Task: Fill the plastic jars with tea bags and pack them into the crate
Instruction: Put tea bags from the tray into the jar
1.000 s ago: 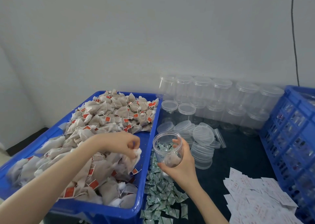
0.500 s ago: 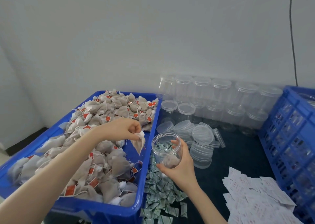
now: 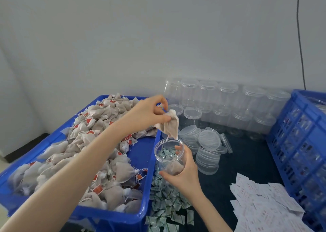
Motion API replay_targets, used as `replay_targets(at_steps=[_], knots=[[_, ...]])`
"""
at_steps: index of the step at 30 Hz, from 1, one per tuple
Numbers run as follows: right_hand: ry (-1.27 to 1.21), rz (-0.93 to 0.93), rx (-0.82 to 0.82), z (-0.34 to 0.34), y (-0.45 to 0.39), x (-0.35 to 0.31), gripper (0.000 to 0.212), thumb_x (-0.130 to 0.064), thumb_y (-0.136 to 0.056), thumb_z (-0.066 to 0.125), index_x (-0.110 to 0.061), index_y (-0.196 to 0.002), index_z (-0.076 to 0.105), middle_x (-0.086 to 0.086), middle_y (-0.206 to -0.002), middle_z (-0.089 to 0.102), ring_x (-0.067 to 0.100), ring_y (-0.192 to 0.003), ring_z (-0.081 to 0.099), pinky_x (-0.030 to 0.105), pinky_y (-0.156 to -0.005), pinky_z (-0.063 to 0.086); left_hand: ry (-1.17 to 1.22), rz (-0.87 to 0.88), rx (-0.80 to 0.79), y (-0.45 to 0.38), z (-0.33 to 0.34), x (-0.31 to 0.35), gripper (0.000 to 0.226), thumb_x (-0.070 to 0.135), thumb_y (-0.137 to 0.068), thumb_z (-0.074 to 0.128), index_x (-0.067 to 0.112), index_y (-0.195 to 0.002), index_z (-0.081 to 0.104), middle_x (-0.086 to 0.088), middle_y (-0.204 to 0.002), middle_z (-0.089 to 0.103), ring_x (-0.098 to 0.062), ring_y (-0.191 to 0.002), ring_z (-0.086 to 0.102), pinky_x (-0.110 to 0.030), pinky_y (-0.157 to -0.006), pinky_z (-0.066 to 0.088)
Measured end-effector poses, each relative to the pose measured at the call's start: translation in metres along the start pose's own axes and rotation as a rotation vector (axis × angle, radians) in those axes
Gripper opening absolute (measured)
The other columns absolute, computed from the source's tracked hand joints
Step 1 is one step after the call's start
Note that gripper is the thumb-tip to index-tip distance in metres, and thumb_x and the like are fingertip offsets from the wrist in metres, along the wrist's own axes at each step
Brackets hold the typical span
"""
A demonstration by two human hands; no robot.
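At the centre of the frame, the left hand point(image 3: 148, 114) pinches a tea bag point(image 3: 170, 126) in its fingers, dangling it just above the open jar point(image 3: 169, 158). The right hand point(image 3: 183, 173) has its fingers wrapped round that jar, which already holds a tea bag at the bottom. More tea bags fill the blue bin point(image 3: 141, 161) at lower left; the blue crate point(image 3: 299, 143) stands at right.

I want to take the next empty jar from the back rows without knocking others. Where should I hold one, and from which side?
Probably best to take a front-row closed jar by its lidded top, coming from above. The jars stand upright and packed close, so their sides are hard to reach, while the lid rims are free. Loose lids lie stacked just in front, so a low approach may disturb them.
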State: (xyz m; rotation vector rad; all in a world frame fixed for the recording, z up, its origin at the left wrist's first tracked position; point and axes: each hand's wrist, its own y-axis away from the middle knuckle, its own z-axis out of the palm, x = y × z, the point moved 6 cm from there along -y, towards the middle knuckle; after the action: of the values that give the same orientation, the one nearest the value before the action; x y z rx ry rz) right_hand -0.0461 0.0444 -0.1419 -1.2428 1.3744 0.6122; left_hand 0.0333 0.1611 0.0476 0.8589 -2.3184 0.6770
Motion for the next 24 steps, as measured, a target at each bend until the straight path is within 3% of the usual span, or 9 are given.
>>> replay_targets(at_steps=[4,9,12,14,17,20,24], knots=[[0.006,-0.011,0.027,-0.003,0.000,-0.003,0.095,-0.043,-0.055,0.089,-0.053,-0.133,0.035,-0.026,-0.131,0.053,-0.004,-0.122,0.051,0.017,-0.094,0.044,-0.148,0.045,-0.190,0.002,0.041,0.000,0.016,0.025,-0.086,0.068,0.027,-0.077,0.055,0.017,-0.050,0.060,0.008,-0.048,0.051,-0.005,-0.056,0.038],[-0.030,-0.027,0.053,-0.009,0.000,-0.007,0.092,-0.037,-0.055,0.088,-0.051,-0.132,0.039,-0.023,-0.127,0.058,0.001,-0.118,0.057,0.024,-0.092,0.052,-0.325,0.075,-0.393,0.004,0.081,-0.002,0.004,0.020,-0.085,0.066,0.023,-0.086,0.065,0.011,-0.083,0.068,-0.003,-0.079,0.064,-0.019,-0.078,0.050],[-0.043,-0.035,0.074,-0.011,0.001,-0.010,0.091,-0.039,-0.054,0.090,-0.056,-0.129,0.039,-0.026,-0.122,0.061,-0.002,-0.113,0.060,0.011,-0.083,0.050,-0.386,0.124,-0.474,0.005,0.093,0.001,0.016,0.007,-0.085,0.060,0.017,-0.090,0.072,0.016,-0.070,0.061,0.005,-0.068,0.058,-0.005,-0.065,0.043],[-0.044,-0.026,0.083,-0.013,0.001,-0.010,0.091,-0.041,-0.054,0.090,-0.058,-0.127,0.039,-0.023,-0.121,0.063,0.000,-0.111,0.062,0.012,-0.081,0.051,-0.445,0.155,-0.505,0.003,0.095,0.003,0.017,0.003,-0.084,0.059,0.013,-0.086,0.073,0.019,-0.052,0.048,0.011,-0.055,0.051,-0.001,-0.055,0.035],[-0.037,-0.017,0.075,-0.013,0.002,-0.010,0.094,-0.043,-0.052,0.090,-0.053,-0.131,0.039,-0.019,-0.124,0.061,0.002,-0.113,0.061,0.022,-0.088,0.054,-0.527,0.179,-0.550,0.001,0.101,0.003,0.022,0.004,-0.086,0.060,0.014,-0.068,0.067,0.013,-0.046,0.039,-0.005,-0.046,0.040,-0.003,-0.050,0.032],[-0.030,-0.017,0.046,-0.009,0.003,-0.009,0.099,-0.040,-0.052,0.089,-0.048,-0.136,0.037,-0.019,-0.129,0.059,0.001,-0.117,0.059,0.027,-0.094,0.054,-0.565,0.175,-0.616,0.002,0.110,-0.002,0.013,0.012,-0.089,0.062,0.011,-0.093,0.074,0.009,-0.062,0.045,-0.005,-0.052,0.039,-0.006,-0.048,0.034],[-0.015,-0.036,0.045,-0.006,0.007,-0.009,0.097,-0.036,-0.052,0.090,-0.062,-0.129,0.035,-0.028,-0.126,0.056,-0.002,-0.117,0.057,0.013,-0.089,0.050,-0.563,0.171,-0.667,0.004,0.115,-0.004,0.019,0.011,-0.091,0.060,0.011,-0.106,0.072,0.010,-0.065,0.046,-0.004,-0.053,0.039,0.000,-0.050,0.033]])
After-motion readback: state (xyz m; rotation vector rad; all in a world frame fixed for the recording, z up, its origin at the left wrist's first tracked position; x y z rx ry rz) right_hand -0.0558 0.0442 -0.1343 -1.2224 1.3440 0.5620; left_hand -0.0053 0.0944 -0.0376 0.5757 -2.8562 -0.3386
